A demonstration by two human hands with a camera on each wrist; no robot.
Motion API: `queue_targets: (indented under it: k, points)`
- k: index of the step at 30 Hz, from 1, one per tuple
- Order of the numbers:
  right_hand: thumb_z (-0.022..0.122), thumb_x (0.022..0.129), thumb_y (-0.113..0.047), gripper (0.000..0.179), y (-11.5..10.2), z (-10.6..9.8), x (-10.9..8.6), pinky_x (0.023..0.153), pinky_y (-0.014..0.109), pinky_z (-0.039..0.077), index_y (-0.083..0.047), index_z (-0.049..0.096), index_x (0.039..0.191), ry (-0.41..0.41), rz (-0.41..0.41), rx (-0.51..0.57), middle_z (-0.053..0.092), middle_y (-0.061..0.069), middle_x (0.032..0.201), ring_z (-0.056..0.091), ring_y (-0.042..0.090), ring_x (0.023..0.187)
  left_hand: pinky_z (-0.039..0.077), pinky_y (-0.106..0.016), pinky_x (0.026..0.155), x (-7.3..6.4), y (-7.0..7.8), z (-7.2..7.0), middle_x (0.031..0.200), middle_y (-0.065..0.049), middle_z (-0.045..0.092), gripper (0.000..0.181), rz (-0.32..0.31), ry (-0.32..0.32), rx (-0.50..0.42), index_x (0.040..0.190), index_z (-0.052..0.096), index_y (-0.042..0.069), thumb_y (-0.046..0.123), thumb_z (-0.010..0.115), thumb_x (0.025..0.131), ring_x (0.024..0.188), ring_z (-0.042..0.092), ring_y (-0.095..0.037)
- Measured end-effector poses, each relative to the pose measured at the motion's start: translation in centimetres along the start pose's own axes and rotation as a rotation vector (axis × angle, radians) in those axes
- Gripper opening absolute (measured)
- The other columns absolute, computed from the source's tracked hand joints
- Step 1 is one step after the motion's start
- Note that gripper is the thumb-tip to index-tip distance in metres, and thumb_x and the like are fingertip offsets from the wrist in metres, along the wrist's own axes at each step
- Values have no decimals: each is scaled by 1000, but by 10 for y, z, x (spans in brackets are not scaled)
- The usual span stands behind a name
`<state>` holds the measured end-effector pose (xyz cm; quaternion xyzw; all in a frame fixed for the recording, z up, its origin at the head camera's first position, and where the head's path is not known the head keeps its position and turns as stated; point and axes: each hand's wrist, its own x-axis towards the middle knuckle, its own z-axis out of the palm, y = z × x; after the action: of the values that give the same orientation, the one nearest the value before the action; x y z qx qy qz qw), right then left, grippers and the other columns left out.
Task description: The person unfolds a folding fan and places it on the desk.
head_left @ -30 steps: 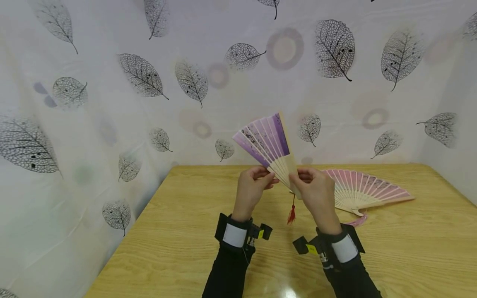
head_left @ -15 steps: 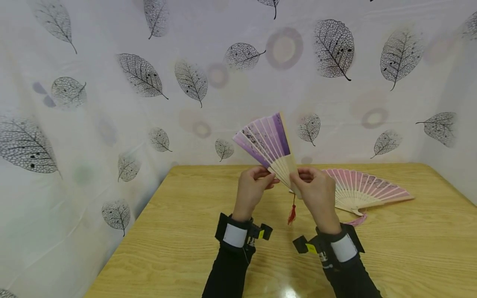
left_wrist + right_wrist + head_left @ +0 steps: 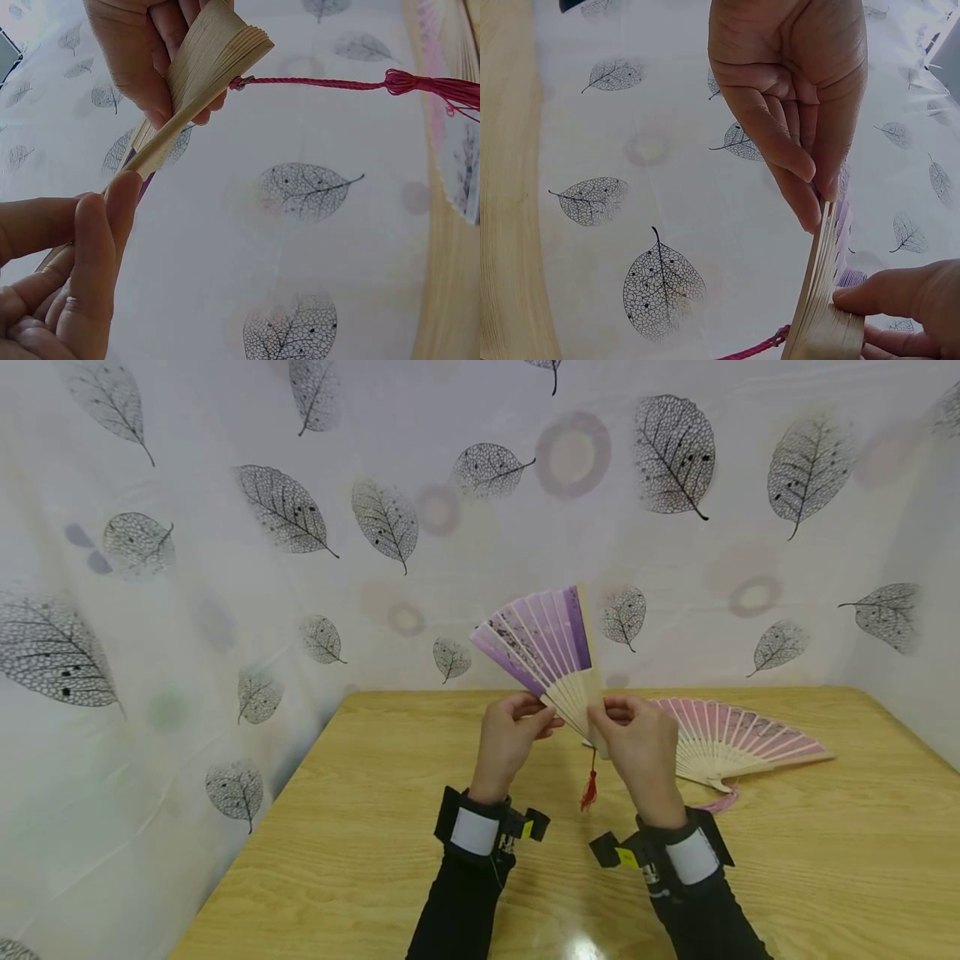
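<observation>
A purple folding fan [image 3: 542, 635] with pale wooden ribs is held up above the table, partly spread. My left hand [image 3: 512, 739] pinches its left outer rib between thumb and fingers. Lower down on the right side, my right hand [image 3: 637, 743] grips the gathered ribs near the pivot, thumb in front. From the pivot end hangs a red tassel [image 3: 589, 789]; the left wrist view shows its cord [image 3: 315, 81] tied there. Stacked rib ends [image 3: 829, 330] show beside the right thumb in the right wrist view.
A pink folding fan [image 3: 738, 739] lies spread on the wooden table [image 3: 360, 827] behind my right hand, its pink tassel [image 3: 720, 803] beside it. A white curtain [image 3: 480, 543] printed with dark leaves stands behind and to the left.
The purple fan has spread somewhat wider; its right edge has swung to the right along with a slight shift of my right fingers. My left hand stays nearly in place.
</observation>
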<state>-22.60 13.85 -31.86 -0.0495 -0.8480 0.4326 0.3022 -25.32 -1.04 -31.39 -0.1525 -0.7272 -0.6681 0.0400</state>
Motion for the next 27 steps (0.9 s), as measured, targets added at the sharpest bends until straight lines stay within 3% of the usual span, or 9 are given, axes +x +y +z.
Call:
queue_targets:
  k: [5, 12, 27]
  points:
    - [69, 81, -19, 23, 0, -2, 1, 52, 23, 51, 1, 71, 92, 11, -9, 12, 70, 20, 82, 68, 29, 71, 58, -26, 71, 1, -1, 0, 98, -22, 67, 22, 28, -8, 0, 106, 63, -7, 6, 60, 88, 82, 69, -25]
    - [69, 82, -20, 24, 1, -2, 1, 55, 27, 52, 1, 71, 94, 7, 16, 7, 70, 20, 83, 68, 29, 72, 58, -26, 71, 1, -1, 2, 98, -20, 67, 21, -2, -12, 4, 105, 64, -5, 6, 61, 87, 82, 69, -25]
    - [67, 82, -19, 26, 4, -3, 1, 50, 22, 49, 2, 69, 97, -6, 48, 12, 70, 20, 84, 68, 30, 73, 58, -26, 72, -3, 2, 2, 99, -22, 67, 22, 32, -16, 22, 106, 63, -6, 6, 60, 88, 83, 69, -28]
